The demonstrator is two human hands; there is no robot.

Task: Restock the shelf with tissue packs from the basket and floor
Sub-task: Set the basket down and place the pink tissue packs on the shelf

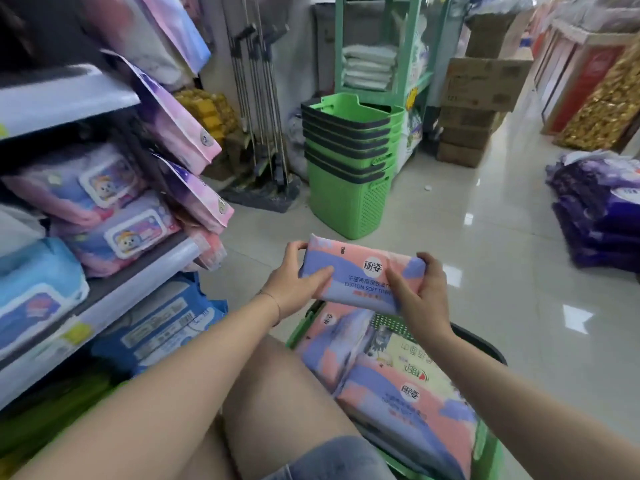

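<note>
A: Both hands on one pack here. The pink-and-purple tissue pack is up in the air, lying flat and crosswise, just above the far rim of the green basket.
B: Look at that grip. The left hand wraps the pack's left end, thumb on the printed top face, fingers curled over the far edge.
A: Same on the other side: the right hand clamps the right end, thumb across the top, fingers tucked round the side.
B: Down in the basket, two more of the same print. The near pack lies face up by the right wall, the leaning pack is against the left wall, and a pale yellow pack shows between them.
A: And the shelf? It's along the left, its grey front edge running close past the left forearm. Wipes packs with white lids sit stacked at that edge, a light blue pack beside them.
B: Out on the tiled floor, a stack of green baskets stands straight ahead. Dark purple packs are piled at the right, with cardboard boxes further back.
</note>
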